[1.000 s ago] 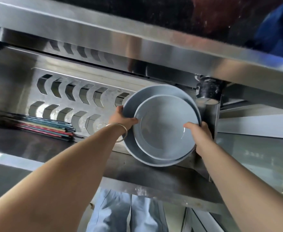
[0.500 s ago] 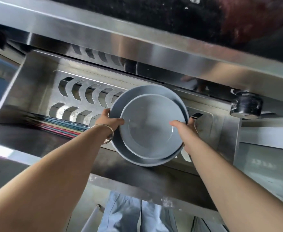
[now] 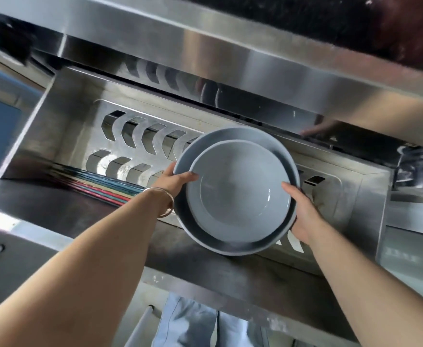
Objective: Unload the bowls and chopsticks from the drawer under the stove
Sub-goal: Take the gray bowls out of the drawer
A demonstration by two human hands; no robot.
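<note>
Two grey bowls are nested, the smaller bowl inside the larger bowl. I hold the stack above the open steel drawer. My left hand grips the left rim, thumb over the edge, a thin bangle on the wrist. My right hand grips the lower right rim. A bundle of coloured chopsticks lies flat in the drawer's left part, to the left of my left hand.
The drawer's back panel has rows of curved slots. The stove's steel front edge overhangs the drawer. A black knob sits at the right. The drawer's front lip crosses below the bowls; a handle and my trouser legs show beneath.
The view has shifted so the drawer's left wall and more of the chopsticks show. The bowls stay held in both hands, sitting a little more to the left over the drawer.
</note>
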